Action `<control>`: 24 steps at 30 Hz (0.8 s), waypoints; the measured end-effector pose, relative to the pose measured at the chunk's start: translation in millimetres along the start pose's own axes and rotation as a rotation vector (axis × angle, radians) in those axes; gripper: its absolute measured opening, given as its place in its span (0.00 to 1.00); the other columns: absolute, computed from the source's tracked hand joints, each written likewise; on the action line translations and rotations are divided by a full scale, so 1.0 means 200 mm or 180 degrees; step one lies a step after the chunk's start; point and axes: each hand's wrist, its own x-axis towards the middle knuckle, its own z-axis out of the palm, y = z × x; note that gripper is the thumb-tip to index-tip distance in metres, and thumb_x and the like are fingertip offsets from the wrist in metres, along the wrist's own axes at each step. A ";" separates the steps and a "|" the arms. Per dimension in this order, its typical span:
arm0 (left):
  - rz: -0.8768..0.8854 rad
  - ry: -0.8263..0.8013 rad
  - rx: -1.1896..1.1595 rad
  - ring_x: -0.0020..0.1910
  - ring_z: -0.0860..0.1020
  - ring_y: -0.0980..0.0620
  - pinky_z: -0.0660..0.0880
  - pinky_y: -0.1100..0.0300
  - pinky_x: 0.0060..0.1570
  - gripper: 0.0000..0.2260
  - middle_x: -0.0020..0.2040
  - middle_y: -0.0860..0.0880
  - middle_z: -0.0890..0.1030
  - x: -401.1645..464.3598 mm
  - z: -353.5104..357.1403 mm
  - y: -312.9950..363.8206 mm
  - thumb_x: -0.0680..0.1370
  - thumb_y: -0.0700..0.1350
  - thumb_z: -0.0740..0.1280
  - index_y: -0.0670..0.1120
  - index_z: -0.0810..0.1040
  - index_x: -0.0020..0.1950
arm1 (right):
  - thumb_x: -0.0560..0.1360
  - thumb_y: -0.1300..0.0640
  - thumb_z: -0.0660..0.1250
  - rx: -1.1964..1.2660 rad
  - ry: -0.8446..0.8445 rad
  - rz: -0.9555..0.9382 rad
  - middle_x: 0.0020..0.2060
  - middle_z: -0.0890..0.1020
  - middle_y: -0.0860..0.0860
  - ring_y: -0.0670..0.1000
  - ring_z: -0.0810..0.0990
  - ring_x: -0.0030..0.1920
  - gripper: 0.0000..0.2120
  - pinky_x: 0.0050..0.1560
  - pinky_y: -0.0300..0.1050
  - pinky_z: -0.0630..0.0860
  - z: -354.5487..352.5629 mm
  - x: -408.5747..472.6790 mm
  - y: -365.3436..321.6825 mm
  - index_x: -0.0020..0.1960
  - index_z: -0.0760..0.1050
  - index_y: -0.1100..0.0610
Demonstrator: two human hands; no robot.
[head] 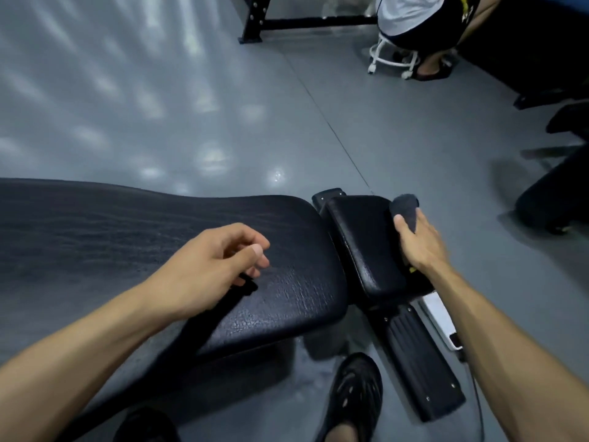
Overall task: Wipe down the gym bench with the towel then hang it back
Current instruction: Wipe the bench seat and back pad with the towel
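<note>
The black gym bench has a long textured back pad [159, 237] on the left and a smaller seat pad [363, 244] on the right. My right hand [417, 240] grips a bunched dark towel [406, 208] and presses it against the seat pad's far right edge. My left hand [220, 263] hovers over the near end of the long pad with its fingers loosely curled. A black strap [220, 314] runs under that hand toward the lower left; whether the fingers touch it is unclear.
The bench's black foot plate [420, 362] and a white frame part [441, 317] lie below the seat pad. My dark shoe [357, 397] stands on the grey floor. A person sits on a white stool [392, 59] at the back right, beside a black rack base [287, 25].
</note>
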 end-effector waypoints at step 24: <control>0.0095 0.0973 0.1277 0.40 0.81 0.64 0.72 0.65 0.42 0.07 0.44 0.60 0.86 -0.41 -0.59 -0.16 0.82 0.44 0.65 0.56 0.80 0.51 | 0.84 0.35 0.46 -0.0536 -0.0540 -0.1598 0.83 0.51 0.42 0.49 0.42 0.83 0.32 0.81 0.58 0.38 0.39 -0.49 -1.06 0.84 0.50 0.47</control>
